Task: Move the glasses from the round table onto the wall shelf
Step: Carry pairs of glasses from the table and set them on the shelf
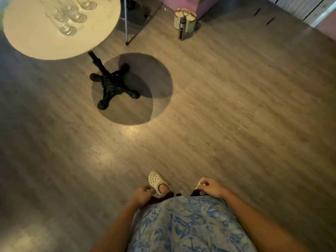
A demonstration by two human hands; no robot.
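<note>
The glasses [70, 17] are clear and glossy on the round table [36, 42], whose pale top looks smooth and matt; its base [113, 84] is black cast metal. The floor [236, 106] is grained wood plank with a soft sheen, the bottle [181, 30] brushed metal

The floor [218, 115] is bare from the feet up to the table [36, 39] at 11 o'clock. A bottle [181, 30] stands at 12 o'clock.
</note>
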